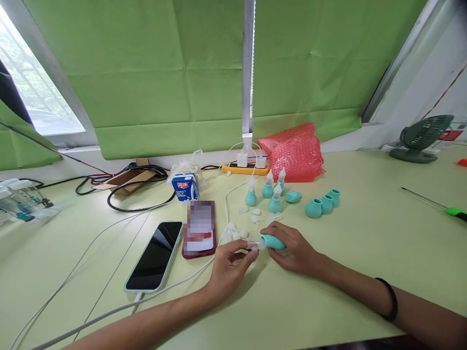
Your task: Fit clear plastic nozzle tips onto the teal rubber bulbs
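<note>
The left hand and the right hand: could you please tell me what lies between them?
In the head view, a clear tube-like piece held by the left hand sits at the open end of the teal bulb in the right hand.

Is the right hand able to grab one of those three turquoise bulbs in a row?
Probably yes: nothing seems to stand between the right hand and the three bulbs. It's holding another bulb, though, so it might need to let go first.

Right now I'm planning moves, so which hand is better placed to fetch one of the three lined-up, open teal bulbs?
Probably the right hand: it lies nearer the three bulbs. It would need to release the teal bulb it holds; the left hand holds a clear plastic tube.
</note>
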`<state>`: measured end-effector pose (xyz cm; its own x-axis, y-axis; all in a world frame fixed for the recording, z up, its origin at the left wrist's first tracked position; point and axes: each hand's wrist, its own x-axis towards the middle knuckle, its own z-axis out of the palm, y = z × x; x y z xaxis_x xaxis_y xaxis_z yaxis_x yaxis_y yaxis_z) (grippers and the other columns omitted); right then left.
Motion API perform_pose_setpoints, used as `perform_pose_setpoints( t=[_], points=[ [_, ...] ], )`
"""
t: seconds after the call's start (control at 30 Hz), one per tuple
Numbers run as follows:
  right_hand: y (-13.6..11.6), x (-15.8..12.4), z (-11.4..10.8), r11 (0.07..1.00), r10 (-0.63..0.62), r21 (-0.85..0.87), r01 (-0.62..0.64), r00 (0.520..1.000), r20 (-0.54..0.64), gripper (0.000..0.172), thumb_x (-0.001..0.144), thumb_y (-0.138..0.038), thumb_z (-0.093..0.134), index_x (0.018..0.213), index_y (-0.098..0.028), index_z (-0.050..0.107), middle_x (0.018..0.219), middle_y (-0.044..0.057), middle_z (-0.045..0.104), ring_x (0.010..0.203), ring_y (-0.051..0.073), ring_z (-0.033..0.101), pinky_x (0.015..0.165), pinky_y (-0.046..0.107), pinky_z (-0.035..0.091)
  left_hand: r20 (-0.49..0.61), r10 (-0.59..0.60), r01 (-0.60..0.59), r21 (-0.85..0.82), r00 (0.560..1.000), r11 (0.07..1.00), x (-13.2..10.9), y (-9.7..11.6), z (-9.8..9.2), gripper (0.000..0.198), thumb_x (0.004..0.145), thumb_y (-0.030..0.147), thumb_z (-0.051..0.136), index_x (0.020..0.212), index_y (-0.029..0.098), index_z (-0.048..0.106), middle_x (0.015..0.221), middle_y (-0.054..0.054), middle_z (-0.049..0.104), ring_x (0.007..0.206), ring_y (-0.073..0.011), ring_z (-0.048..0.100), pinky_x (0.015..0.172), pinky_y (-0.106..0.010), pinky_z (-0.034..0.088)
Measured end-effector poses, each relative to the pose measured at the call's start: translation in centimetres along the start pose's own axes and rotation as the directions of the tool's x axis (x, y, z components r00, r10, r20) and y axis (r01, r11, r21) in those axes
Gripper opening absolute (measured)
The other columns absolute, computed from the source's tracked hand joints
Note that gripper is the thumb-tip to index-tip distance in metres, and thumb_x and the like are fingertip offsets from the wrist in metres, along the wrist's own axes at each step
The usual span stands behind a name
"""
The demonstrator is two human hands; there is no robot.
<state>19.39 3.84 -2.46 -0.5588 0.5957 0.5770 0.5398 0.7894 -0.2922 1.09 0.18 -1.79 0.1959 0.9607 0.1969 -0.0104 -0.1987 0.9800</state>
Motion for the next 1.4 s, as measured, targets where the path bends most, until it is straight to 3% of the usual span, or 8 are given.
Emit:
perform_pose_setpoints(
  t=[0.13, 0.27, 0.6, 0.87, 1.0, 1.13, 1.3, 1.4],
  points=[
    [0.2, -0.2, 0.3, 0.997, -0.049, -0.062, 0.048, 0.999, -0.004, 0.025, 0.072, -0.012, 0.044, 0.095, -0.019, 0.048, 0.076, 0.005, 0.054, 0.066, 0.016, 0.053, 0.055, 0.026, 0.044, 0.023, -0.034, 0.034, -0.023, 0.999, 0.999, 0.0, 0.4, 0.0, 0.017, 0.070, 0.028, 0.060, 0.077, 0.012, 0.063, 0.073, -0.005, 0.061, 0.065, -0.0145, 0.056, 0.063, -0.026, 0.049],
    [-0.4, -0.3, 0.6, 0.997, -0.015, -0.076, 0.014, 1.000, -0.011, 0.020, 0.074, -0.011, 0.042, 0.092, -0.018, 0.048, 0.073, 0.004, 0.053, 0.062, 0.015, 0.051, 0.052, 0.025, 0.041, 0.011, -0.034, 0.034, -0.036, 0.999, 0.999, 0.1, 0.6, 0.0, 0.016, 0.071, 0.028, 0.059, 0.073, 0.012, 0.061, 0.065, -0.003, 0.058, 0.057, -0.0127, 0.055, 0.058, -0.025, 0.048],
    [-1.7, -0.1, 0.7, 0.978, 0.149, 0.154, -0.139, 0.987, -0.056, 0.010, 0.068, -0.011, 0.048, 0.076, -0.017, 0.050, 0.063, 0.000, 0.055, 0.056, 0.012, 0.050, 0.052, 0.021, 0.038, 0.125, 0.044, -0.045, 0.005, 0.991, 0.999, -0.2, 0.8, 0.1, 0.018, 0.077, 0.028, 0.052, 0.075, 0.011, 0.058, 0.068, -0.002, 0.048, 0.057, -0.0099, 0.049, 0.053, -0.024, 0.050],
    [-2.4, 0.1, 0.2, 0.834, 0.322, 0.397, -0.383, 0.923, 0.213, 0.003, 0.064, -0.015, 0.052, 0.067, -0.015, 0.051, 0.055, -0.004, 0.049, 0.050, 0.008, 0.043, 0.048, 0.018, 0.034, 0.180, 0.084, -0.109, 0.136, 0.980, 0.985, -0.5, 0.8, 0.0, 0.017, 0.078, 0.024, 0.049, 0.077, 0.009, 0.058, 0.069, -0.003, 0.048, 0.057, -0.0100, 0.048, 0.050, -0.023, 0.050],
    [-2.7, 0.3, -0.1, 0.709, 0.405, 0.455, -0.538, 0.840, 0.361, 0.006, 0.060, -0.015, 0.054, 0.065, -0.014, 0.050, 0.056, -0.004, 0.044, 0.053, 0.008, 0.041, 0.048, 0.017, 0.033, 0.202, 0.113, -0.144, 0.147, 0.973, 0.979, -0.7, 0.8, 0.0, 0.017, 0.078, 0.022, 0.048, 0.077, 0.009, 0.060, 0.069, -0.003, 0.047, 0.056, -0.0098, 0.048, 0.049, -0.022, 0.050],
    [-2.7, 0.5, -0.6, 0.575, 0.490, 0.438, -0.691, 0.720, 0.492, 0.018, 0.054, -0.017, 0.061, 0.067, -0.014, 0.049, 0.061, -0.005, 0.043, 0.056, 0.008, 0.042, 0.048, 0.017, 0.034, 0.245, 0.126, -0.173, 0.182, 0.961, 0.968, -0.8, 0.9, -0.2, 0.018, 0.079, 0.021, 0.047, 0.074, 0.010, 0.061, 0.068, -0.003, 0.046, 0.055, -0.0092, 0.048, 0.048, -0.021, 0.049],
    [-2.3, 0.5, -1.2, 0.371, 0.531, 0.325, -0.870, 0.485, 0.695, 0.049, 0.050, -0.024, 0.068, 0.092, -0.016, 0.043, 0.052, -0.008, 0.044, 0.041, 0.005, 0.038, 0.034, 0.015, 0.028, 0.296, 0.135, -0.220, 0.276, 0.946, 0.936, -0.8, 1.1, -0.3, 0.020, 0.079, 0.021, 0.047, 0.071, 0.009, 0.062, 0.062, -0.004, 0.047, 0.055, -0.0109, 0.049, 0.046, -0.020, 0.046],
    [-2.2, 0.7, -1.6, 0.232, 0.418, 0.326, -0.916, 0.397, 0.817, 0.041, 0.053, -0.023, 0.066, 0.087, -0.017, 0.045, 0.046, -0.010, 0.040, 0.034, 0.002, 0.032, 0.028, 0.012, 0.020, 0.325, 0.143, -0.244, 0.293, 0.935, 0.924, -0.8, 1.6, -0.3, 0.021, 0.078, 0.022, 0.047, 0.073, 0.009, 0.063, 0.062, -0.005, 0.049, 0.054, -0.0112, 0.050, 0.046, -0.020, 0.046]
  ],
)
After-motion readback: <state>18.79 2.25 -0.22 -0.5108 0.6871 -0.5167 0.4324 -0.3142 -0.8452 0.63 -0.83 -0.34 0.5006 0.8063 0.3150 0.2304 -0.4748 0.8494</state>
